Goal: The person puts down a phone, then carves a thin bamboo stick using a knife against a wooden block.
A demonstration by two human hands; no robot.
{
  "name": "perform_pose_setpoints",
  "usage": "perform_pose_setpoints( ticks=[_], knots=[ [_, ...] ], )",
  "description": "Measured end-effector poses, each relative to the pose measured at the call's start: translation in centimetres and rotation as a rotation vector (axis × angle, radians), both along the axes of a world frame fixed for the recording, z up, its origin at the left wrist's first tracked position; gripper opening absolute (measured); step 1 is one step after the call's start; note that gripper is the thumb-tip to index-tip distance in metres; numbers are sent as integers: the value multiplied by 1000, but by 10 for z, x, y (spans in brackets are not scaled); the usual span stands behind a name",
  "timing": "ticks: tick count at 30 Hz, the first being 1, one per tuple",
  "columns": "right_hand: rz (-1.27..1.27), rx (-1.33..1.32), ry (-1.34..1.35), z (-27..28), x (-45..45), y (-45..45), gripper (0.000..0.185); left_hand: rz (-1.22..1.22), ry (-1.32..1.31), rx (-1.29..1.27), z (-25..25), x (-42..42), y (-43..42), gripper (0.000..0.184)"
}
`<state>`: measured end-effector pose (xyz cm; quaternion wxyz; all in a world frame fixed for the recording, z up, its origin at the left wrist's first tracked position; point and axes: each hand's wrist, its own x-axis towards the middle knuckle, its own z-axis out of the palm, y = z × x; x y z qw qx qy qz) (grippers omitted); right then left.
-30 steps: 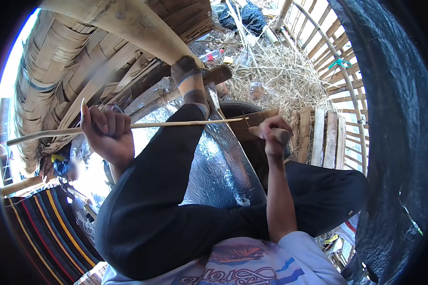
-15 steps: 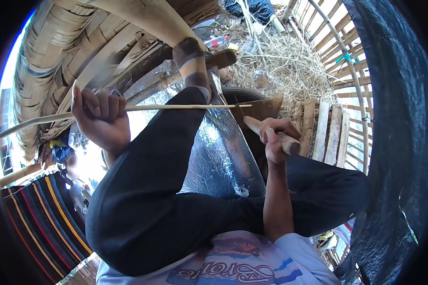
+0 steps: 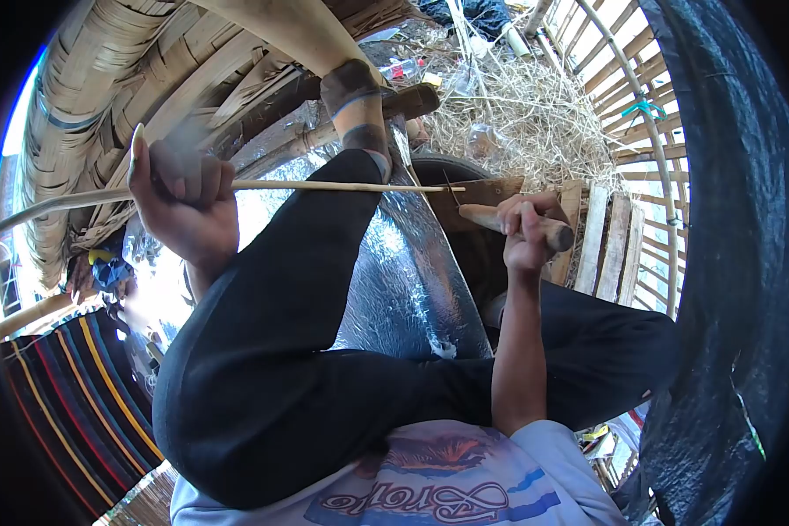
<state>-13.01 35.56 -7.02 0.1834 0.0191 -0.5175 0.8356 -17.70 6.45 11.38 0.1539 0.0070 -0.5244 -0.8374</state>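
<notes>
My left hand (image 3: 184, 202) is closed around a long thin wooden stick (image 3: 324, 185), thumb pointing up. The stick runs level across my raised knee; its thicker end reaches out to the far left. In my right hand (image 3: 530, 230) is a knife (image 3: 482, 216) with a pale wooden handle, fingers wrapped round it. Its thin dark blade stands upright against the stick near the right tip. A brown wooden board (image 3: 495, 187) lies just behind the tip, and whether the stick touches it I cannot tell.
A shiny silver sheet (image 3: 403, 272) lies between my legs. Dry straw (image 3: 543, 123) with plastic litter covers the floor ahead. Woven bamboo (image 3: 105, 53) rises at left, slats and a dark tarp (image 3: 728, 219) at right. A striped cloth (image 3: 79, 412) lies lower left.
My right hand with the knife has shifted slightly right and up. The blade sits closer to the stick's tip, and the stick has risen slightly.
</notes>
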Motion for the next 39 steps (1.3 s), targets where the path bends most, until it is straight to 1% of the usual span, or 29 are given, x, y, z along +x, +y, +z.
perform_pose_setpoints(
  ticks=[1,2,3,5,6,7,8,9,11,12,13,15,16,17,19,20,21,23,24,25,27,28,29,31,33,35,36,37,39],
  knots=[
    [-12,-24,9,4,-2,1,12,0,0,-6,0,0,-1,49],
    [19,-101,104,8,-1,1,12,4,-2,-13,0,0,-3,49],
    [36,-150,126,12,4,0,11,2,11,-8,-1,1,-4,49],
    [-12,-27,37,5,9,-12,16,2,4,0,-1,6,-4,49],
    [26,190,6,-19,10,-7,17,16,3,-2,-1,4,-3,49],
    [5,326,-53,-28,9,-10,17,32,8,-4,-1,1,-2,49],
    [-15,324,-54,-34,10,-6,17,-2,6,-7,0,0,-2,49],
    [-33,315,-53,-35,8,-7,16,-1,13,-9,0,-1,-1,49],
    [8,3,-44,-3,7,-12,14,-8,11,2,0,1,-2,49],
    [32,-53,-13,-6,7,-11,15,-3,-8,-3,0,4,-3,49],
    [32,-52,-26,-12,10,-13,15,1,7,-7,0,4,-3,47],
    [74,247,-87,-25,6,-14,15,3,39,3,-2,2,0,45],
    [24,493,-63,-27,0,-12,16,2,32,7,-2,2,0,45],
    [26,489,-56,-30,-1,-10,16,2,26,3,-1,1,-3,45],
    [-48,233,-6,-24,-5,-15,16,18,27,-5,1,1,-1,47],
    [7,-6,-96,-19,4,-14,15,24,16,4,0,3,0,49],
    [6,-4,-106,-22,7,-18,15,23,6,6,0,3,-1,49],
    [21,255,-73,-34,4,-16,12,6,11,-23,0,1,-1,48],
    [40,431,-77,-35,0,-12,12,20,16,-33,3,-1,4,47],
    [40,432,-68,-34,-1,-9,12,22,24,-33,5,-2,11,47],
    [-15,145,-66,-33,-2,-9,17,391,-114,-78,8,-2,24,47],
    [9,65,-96,-31,0,-7,16,288,-75,-60,5,1,15,47],
    [5,65,-106,-32,3,-8,16,285,-86,-61,2,3,7,47],
    [11,121,-87,-31,-3,-4,13,79,-12,0,0,1,0,48],
    [-3,99,-82,-25,-6,-1,12,63,1,-27,0,-2,2,48],
    [-16,-60,-41,-19,-2,-6,11,-10,25,-6,1,-1,2,48],
    [-16,-15,13,-20,0,-10,11,22,33,-19,0,2,2,48],
    [-18,-18,-3,-26,5,-13,11,20,16,-22,-1,4,1,48],
    [40,491,-102,-33,2,-12,13,77,10,-23,0,1,2,46]
  ],
)
